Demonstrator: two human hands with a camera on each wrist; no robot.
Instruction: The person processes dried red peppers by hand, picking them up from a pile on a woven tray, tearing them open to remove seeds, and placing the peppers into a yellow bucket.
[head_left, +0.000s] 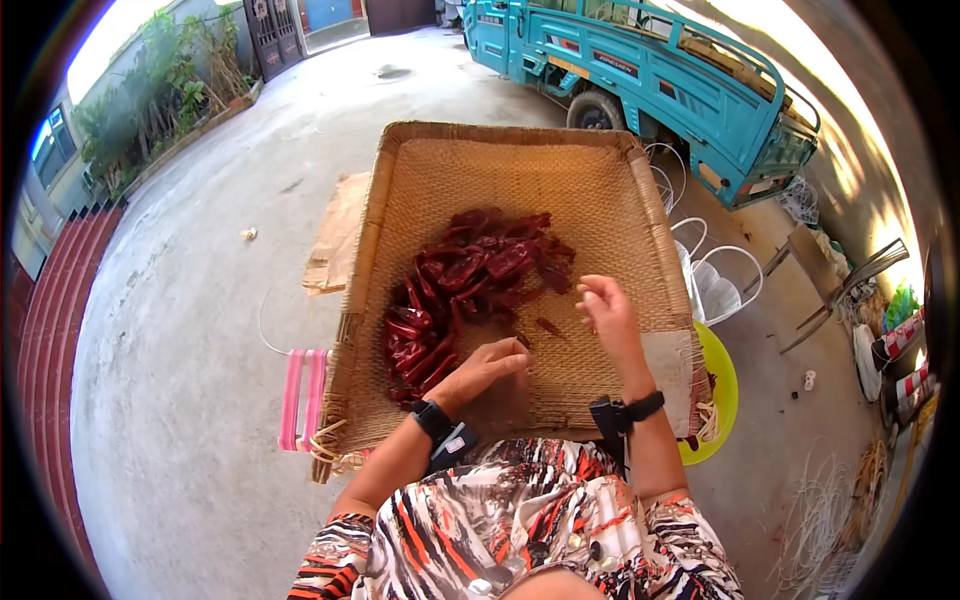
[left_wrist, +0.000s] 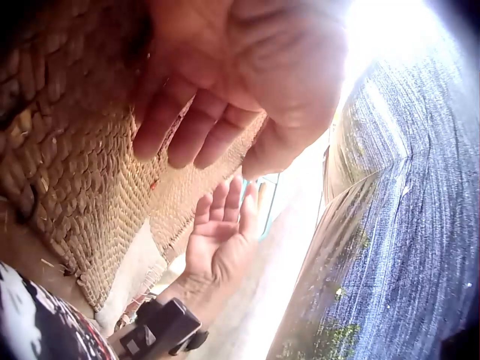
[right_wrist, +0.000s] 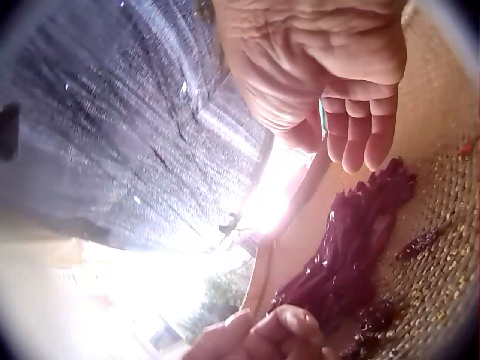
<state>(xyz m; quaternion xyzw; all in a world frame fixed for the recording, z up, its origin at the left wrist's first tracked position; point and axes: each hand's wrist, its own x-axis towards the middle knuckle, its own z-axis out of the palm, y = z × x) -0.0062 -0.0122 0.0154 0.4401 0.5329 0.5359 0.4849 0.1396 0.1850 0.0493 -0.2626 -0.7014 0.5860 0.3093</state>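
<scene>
Dark red peppers (head_left: 470, 272) lie heaped in a woven tray (head_left: 590, 190), ahead and to the left of our hands. Our left hand (head_left: 485, 370) is the nearer, just beside the near right flank of the heap; our right hand (head_left: 612, 320) hangs over the tray's right side, apart from it. The heap's long axis runs aslant, from near left, close by our left wrist, to far right, where its far end spreads toward the middle of the tray. At the near left, several peppers lie roughly along that same slant; farther up they cross and fold over one another, and we cannot tell which way their stem ends point.

A small loose piece (head_left: 548, 327) lies between our hands, nearer the left fingertips, its long axis running from far left to near right, across the heap's line. We cannot tell which end is its tip. Both our hands show relaxed, partly extended fingers, the right palm plainly bare in the left wrist view, and we see nothing in either grasp.
</scene>
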